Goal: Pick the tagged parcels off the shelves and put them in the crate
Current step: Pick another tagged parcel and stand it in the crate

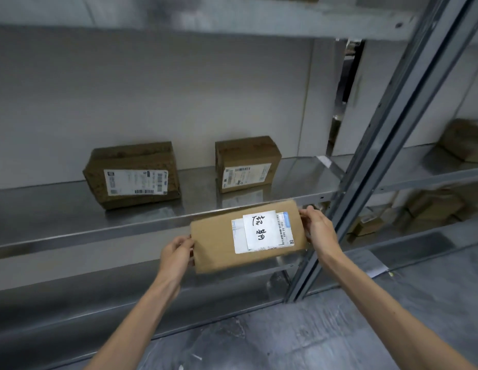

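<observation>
The tagged parcel (219,241) is held level at the front lip of the middle shelf (59,214), toward the right end of that shelf. Its long far edge lies along the lip, but contact with the lip cannot be confirmed. A white handwritten tag (260,229) lies over the printed label on the parcel's top face. The left hand (176,252) grips the parcel's left short edge with the fingers curled round it. The right hand (318,225) grips the right short edge, with thumb and fingers clamped on the corner. Two darker parcels stand at the back of the middle shelf against the wall panel: one (131,174) left of centre, one (247,164) right of centre. They are well apart from each other and from the held parcel. The shelf surface between them and the lip is bare metal. The upright post (366,166) bounds the shelf's right end, just beside the right hand. Below the shelf, open concrete floor (286,337) lies under both forearms.
</observation>
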The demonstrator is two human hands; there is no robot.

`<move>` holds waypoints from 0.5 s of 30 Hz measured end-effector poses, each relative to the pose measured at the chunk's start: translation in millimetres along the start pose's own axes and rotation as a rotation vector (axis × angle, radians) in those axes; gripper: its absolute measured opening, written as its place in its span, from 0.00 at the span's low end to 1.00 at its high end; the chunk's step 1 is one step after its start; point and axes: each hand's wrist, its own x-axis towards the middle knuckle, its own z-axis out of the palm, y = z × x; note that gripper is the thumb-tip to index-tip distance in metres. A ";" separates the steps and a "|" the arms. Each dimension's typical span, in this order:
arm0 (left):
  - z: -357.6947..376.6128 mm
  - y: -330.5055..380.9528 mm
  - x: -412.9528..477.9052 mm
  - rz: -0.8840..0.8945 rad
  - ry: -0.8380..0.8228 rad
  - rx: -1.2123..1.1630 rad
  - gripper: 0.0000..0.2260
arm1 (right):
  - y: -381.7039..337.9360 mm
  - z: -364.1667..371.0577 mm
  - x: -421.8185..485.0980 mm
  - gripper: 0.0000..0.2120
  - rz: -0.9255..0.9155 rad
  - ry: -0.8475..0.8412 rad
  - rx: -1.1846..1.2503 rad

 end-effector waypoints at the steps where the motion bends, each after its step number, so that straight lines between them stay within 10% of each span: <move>1: -1.4 11.9 -9.1 -0.009 0.008 -0.017 0.09 | -15.5 -4.0 -5.0 0.17 0.002 -0.003 -0.015; 15: -34.5 212.5 -126.5 0.091 -0.045 -0.074 0.09 | -211.9 -55.8 -98.7 0.15 -0.079 0.067 0.001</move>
